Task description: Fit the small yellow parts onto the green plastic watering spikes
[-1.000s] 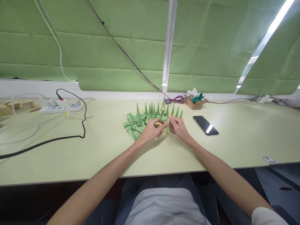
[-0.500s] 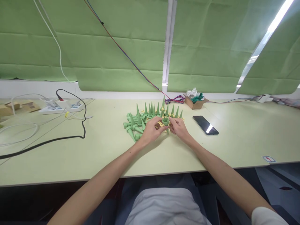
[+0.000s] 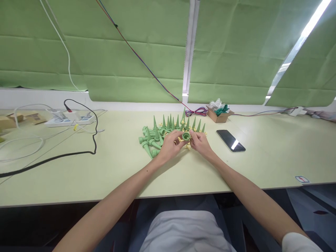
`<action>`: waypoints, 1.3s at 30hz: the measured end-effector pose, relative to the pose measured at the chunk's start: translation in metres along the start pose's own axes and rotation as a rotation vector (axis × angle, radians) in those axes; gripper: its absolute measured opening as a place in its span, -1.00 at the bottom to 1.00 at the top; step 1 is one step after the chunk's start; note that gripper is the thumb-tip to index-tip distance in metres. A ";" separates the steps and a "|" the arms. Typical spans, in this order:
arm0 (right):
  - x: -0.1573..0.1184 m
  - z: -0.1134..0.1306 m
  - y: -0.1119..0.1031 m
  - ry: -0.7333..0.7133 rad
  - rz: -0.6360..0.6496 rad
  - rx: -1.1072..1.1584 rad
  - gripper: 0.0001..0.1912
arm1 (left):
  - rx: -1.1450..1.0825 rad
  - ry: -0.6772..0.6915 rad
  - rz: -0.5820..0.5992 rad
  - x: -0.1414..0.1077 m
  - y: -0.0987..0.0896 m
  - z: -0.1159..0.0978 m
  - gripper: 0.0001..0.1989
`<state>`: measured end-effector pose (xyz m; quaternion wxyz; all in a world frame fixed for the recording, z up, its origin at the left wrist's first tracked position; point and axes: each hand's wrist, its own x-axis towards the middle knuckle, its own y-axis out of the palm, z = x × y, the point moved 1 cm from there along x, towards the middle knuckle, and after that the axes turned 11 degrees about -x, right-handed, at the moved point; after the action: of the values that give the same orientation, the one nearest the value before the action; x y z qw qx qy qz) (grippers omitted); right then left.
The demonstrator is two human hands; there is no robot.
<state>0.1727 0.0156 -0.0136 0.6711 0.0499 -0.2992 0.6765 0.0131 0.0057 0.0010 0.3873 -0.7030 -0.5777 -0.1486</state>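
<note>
Between my hands is a green plastic watering spike point(image 3: 186, 137), its round hollow end facing up toward me. My left hand point(image 3: 170, 146) grips it from the left, thumb and fingers around the rim. From the right, my right hand point(image 3: 201, 143) is closed with its fingertips pressed at the rim; whether a small part is also pinched there cannot be made out. Just behind stand several green spikes point(image 3: 170, 122), points up, some with small yellow pieces at their bases. More green spikes point(image 3: 147, 148) lie in a loose pile beside my left hand.
A black phone point(image 3: 231, 140) lies to the right on the table point(image 3: 112, 178). Behind it are a small cardboard box point(image 3: 219, 116) with plastic wrapping and a coiled cable point(image 3: 196, 111). A power strip point(image 3: 69, 120) and a black cord point(image 3: 65, 154) occupy the left.
The spike has tilted so that its open end faces me more, and its pointed end no longer shows below. Both hands stay close around it.
</note>
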 end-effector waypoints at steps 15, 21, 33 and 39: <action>0.001 0.001 0.001 -0.001 -0.047 0.009 -0.38 | -0.085 -0.112 -0.016 0.002 0.001 -0.010 -0.80; 0.000 0.005 0.000 -0.009 -0.030 0.075 -0.42 | -0.292 -0.334 0.007 0.004 0.000 -0.008 -0.64; -0.002 0.004 -0.001 -0.075 0.082 -0.059 -0.45 | -0.786 -0.619 0.102 0.005 0.001 0.001 -0.54; -0.002 0.004 -0.001 -0.073 0.091 -0.084 -0.45 | -0.715 -0.526 0.103 0.005 -0.001 0.003 -0.57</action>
<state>0.1727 0.0121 -0.0107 0.6297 0.0329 -0.3535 0.6909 0.0125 0.0108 0.0029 -0.0332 -0.8343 -0.5333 -0.1355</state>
